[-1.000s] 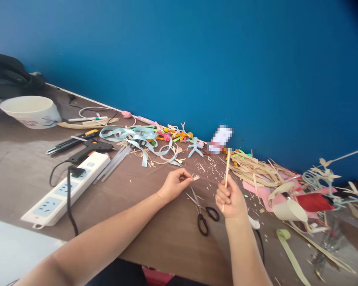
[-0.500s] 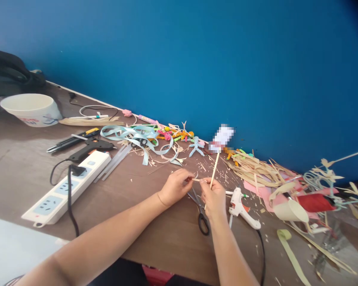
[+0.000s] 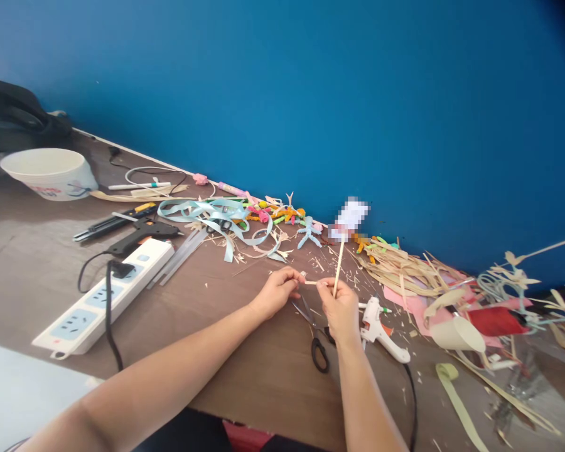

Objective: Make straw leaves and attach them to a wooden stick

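Centrally, the left hand [image 3: 275, 293] and right hand [image 3: 339, 307] pinch a small pale strip [image 3: 311, 282] between them, its ends hidden by fingers, the right also gripping a thin stick [image 3: 339, 265].

White tub [image 3: 70, 188]: your far left, near dark bag [image 3: 16, 119]
Power strip [image 3: 90, 307]: your left, black plug inserted
Utility knife [image 3: 107, 225]: just beyond black glue gun [image 3: 144, 235]
Wall [image 3: 282, 113]: blue, ahead of you
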`<state>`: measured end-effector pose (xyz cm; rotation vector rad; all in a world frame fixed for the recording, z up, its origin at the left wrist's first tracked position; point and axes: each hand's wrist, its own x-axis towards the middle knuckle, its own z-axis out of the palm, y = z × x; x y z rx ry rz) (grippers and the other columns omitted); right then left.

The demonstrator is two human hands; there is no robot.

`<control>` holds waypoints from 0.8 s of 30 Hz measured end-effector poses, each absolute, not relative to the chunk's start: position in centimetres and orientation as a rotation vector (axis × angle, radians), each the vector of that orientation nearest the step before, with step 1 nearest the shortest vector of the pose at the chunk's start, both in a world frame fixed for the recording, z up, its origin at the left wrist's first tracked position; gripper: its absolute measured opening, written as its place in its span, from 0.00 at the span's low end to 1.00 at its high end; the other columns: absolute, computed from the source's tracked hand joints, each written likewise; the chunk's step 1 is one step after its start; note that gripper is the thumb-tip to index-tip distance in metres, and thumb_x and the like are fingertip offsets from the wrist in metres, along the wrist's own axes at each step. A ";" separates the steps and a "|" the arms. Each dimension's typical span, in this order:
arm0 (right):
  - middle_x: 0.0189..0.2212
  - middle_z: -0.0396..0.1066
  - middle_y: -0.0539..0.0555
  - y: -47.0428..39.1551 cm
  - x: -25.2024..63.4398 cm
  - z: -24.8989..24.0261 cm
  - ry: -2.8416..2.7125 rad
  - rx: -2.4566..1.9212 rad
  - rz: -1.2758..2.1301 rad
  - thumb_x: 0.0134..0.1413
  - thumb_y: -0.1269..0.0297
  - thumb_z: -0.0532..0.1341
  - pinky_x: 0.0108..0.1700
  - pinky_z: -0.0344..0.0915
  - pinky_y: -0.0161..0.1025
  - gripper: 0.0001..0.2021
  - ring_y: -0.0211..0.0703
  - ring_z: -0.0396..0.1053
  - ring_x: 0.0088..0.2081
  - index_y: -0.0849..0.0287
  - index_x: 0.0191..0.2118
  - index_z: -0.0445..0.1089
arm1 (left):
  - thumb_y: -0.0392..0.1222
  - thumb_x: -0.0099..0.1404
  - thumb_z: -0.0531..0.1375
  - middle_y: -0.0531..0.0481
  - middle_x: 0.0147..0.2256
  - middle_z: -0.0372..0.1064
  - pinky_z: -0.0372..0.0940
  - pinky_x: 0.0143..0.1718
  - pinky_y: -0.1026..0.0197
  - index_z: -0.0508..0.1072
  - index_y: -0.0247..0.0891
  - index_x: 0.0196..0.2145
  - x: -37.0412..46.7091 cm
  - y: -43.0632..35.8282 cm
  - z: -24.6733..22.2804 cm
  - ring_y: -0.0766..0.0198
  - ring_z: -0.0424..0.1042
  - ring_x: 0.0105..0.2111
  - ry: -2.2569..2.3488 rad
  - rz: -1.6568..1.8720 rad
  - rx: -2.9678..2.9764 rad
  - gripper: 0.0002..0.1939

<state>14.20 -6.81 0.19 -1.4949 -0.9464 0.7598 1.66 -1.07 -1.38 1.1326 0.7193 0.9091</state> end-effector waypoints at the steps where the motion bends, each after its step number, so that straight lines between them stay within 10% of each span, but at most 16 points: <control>1: 0.12 0.51 0.41 -6.8 14.2 0.3 -0.974 -1.505 0.748 0.41 0.59 0.61 0.15 0.39 0.29 0.09 0.28 0.43 0.13 0.59 0.27 0.66 | 0.37 0.52 0.54 0.51 0.27 0.58 0.66 0.27 0.66 0.69 0.32 0.25 1.6 -1.1 -1.3 0.71 0.61 0.27 0.710 0.909 1.142 0.06; 17: 0.26 0.70 0.50 -7.1 14.5 1.1 -1.201 -1.470 0.611 0.43 0.64 0.61 0.32 0.60 0.34 0.06 0.37 0.64 0.27 0.57 0.30 0.71 | 0.49 0.49 0.59 0.50 0.23 0.59 0.63 0.18 0.68 0.70 0.30 0.23 1.1 -0.8 -0.8 0.71 0.58 0.23 0.583 0.634 0.919 0.16; 24: 0.15 0.56 0.42 -6.9 14.8 0.5 -1.128 -1.474 0.701 0.42 0.59 0.61 0.19 0.51 0.29 0.15 0.30 0.53 0.16 0.60 0.38 0.67 | 0.44 0.47 0.62 0.51 0.24 0.60 0.63 0.19 0.69 0.69 0.31 0.23 1.1 -0.5 -0.9 0.72 0.58 0.24 0.570 0.716 0.882 0.11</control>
